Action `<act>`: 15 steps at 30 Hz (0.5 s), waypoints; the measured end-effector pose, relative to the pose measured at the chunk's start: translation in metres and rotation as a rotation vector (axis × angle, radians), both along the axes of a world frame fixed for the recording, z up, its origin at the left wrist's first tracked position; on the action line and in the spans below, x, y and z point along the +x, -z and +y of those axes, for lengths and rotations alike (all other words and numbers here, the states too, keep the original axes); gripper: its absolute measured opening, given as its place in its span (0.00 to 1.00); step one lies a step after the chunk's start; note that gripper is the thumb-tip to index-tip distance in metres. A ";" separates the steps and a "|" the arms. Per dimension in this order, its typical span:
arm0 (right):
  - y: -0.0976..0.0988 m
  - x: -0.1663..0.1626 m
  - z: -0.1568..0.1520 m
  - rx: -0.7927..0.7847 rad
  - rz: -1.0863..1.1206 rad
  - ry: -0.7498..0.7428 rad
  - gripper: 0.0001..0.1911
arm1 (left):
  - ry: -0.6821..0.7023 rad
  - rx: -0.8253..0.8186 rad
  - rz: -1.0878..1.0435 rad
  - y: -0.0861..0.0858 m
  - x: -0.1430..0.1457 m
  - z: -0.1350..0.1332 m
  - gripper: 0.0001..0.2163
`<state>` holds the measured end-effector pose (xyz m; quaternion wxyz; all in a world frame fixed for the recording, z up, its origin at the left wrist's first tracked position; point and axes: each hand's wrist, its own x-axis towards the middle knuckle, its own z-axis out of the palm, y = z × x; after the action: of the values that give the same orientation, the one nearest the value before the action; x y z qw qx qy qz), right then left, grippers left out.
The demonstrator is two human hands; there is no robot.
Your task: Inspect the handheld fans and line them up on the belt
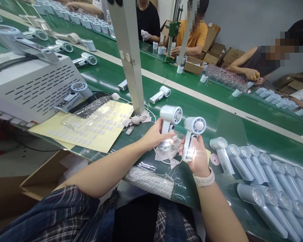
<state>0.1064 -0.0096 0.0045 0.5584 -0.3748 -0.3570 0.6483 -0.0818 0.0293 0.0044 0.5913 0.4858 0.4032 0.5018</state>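
Note:
My left hand (156, 135) is closed around the handle of a light blue handheld fan (168, 114), its round head tilted up and facing right. Beside it, my right hand (199, 155) grips a second handheld fan (192, 125) of the same kind by the handle. The two fan heads are close together but apart. Bright glare lies on the lower handles of both. Beneath them are crumpled pale scraps (168, 155) and a white cable. A further fan (161, 94) lies on the green surface just beyond my left hand.
Several fans lie in rows (244, 161) at the right. A yellow sheet of pale stickers (101, 134) and a white vented machine (40, 84) stand left. A metal post (131, 57) rises ahead. Bubble wrap (148, 181) lies at the front edge. Co-workers sit across the green conveyor (217, 111).

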 end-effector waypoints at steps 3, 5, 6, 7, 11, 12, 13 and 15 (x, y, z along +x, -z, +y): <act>-0.004 0.000 0.001 -0.072 0.111 -0.129 0.23 | 0.128 -0.053 -0.195 0.000 0.000 -0.002 0.28; -0.006 -0.001 0.001 -0.091 0.133 -0.121 0.24 | 0.205 -0.072 -0.320 0.000 -0.001 -0.003 0.26; -0.006 -0.001 0.001 -0.093 0.138 -0.101 0.24 | 0.238 -0.075 -0.357 -0.001 -0.002 -0.004 0.25; -0.007 -0.002 0.001 -0.093 0.140 -0.085 0.23 | 0.268 -0.072 -0.378 -0.001 -0.002 -0.005 0.25; -0.012 -0.005 -0.004 -0.065 0.106 -0.041 0.24 | 0.327 -0.013 -0.403 -0.004 -0.005 -0.011 0.22; -0.014 -0.005 -0.005 -0.052 0.092 -0.023 0.24 | 0.338 0.006 -0.409 -0.005 -0.006 -0.012 0.21; -0.016 -0.004 -0.007 -0.038 0.079 -0.009 0.24 | 0.355 0.023 -0.416 -0.006 -0.006 -0.013 0.20; -0.019 -0.003 -0.009 -0.011 0.065 -0.006 0.22 | 0.390 0.056 -0.432 -0.009 -0.007 -0.016 0.20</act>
<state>0.1038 -0.0186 0.0237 0.5657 -0.3556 -0.3362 0.6637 -0.0889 0.0134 0.0129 0.7351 0.4521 0.1529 0.4815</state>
